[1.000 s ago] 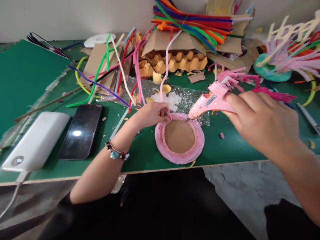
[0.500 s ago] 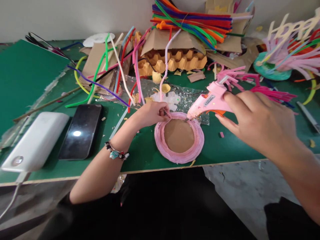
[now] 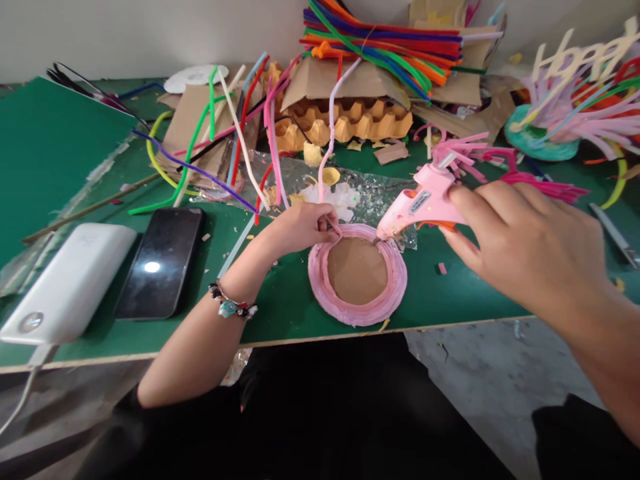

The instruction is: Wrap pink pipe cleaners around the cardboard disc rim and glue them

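A round piece of brown cardboard [image 3: 357,270] lies flat near the table's front edge, ringed by coiled pink pipe cleaner [image 3: 320,293]. At the ring's upper left, my left hand [image 3: 313,225] pinches a pale pink pipe cleaner [image 3: 324,163], whose free length rises behind the fingers toward the back. My right hand [image 3: 525,247] is wrapped round a pink hot glue gun [image 3: 417,200] with an orange trigger. The gun tilts down to the left, its nozzle at the upper right inner edge of the ring; whether it touches cannot be made out.
Left of my forearm lie a black phone [image 3: 163,263] and a white power bank [image 3: 70,280] with its cable. Loose pipe cleaners [image 3: 187,160], an egg carton [image 3: 350,121] and a coloured bundle [image 3: 385,47] fill the back. A knife [image 3: 615,233] lies at right.
The glue gun's nozzle has shifted very slightly right along the ring's inner edge. My left hand keeps its pinch in the same place.
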`<move>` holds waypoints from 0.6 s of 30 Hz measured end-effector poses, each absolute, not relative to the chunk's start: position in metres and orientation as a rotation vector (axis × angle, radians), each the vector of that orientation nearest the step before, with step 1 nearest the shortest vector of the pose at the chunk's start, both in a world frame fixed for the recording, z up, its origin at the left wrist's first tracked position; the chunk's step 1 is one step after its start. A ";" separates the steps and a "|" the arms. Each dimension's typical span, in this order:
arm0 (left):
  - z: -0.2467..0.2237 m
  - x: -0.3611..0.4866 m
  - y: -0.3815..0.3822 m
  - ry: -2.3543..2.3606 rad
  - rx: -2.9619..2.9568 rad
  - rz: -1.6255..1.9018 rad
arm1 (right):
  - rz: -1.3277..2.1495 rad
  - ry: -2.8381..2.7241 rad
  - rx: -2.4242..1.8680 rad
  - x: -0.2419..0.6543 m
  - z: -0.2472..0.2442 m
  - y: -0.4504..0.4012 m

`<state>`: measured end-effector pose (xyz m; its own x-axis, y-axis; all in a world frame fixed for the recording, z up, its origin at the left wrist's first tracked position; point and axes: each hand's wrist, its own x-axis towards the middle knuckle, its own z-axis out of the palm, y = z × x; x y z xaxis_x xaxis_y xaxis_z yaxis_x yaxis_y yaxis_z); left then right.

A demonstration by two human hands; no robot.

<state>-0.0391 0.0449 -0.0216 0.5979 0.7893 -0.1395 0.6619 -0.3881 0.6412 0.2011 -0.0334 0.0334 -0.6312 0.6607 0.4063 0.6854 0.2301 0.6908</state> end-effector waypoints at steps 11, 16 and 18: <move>-0.018 -0.038 0.043 1.149 2.122 0.227 | -1.433 -2.474 -1.289 0.198 0.040 -0.036; -0.018 -0.038 0.044 1.144 2.117 0.225 | -1.435 -2.492 -1.298 0.199 0.041 -0.037; -0.018 -0.038 0.044 1.143 2.117 0.226 | -1.418 -2.493 -1.322 0.199 0.042 -0.038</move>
<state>-0.0385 0.0437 -0.0183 0.5936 0.7865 -0.1703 0.6622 -0.3571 0.6588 0.1991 -0.0376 0.0415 -0.6493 0.6684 0.3628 0.6534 0.2463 0.7158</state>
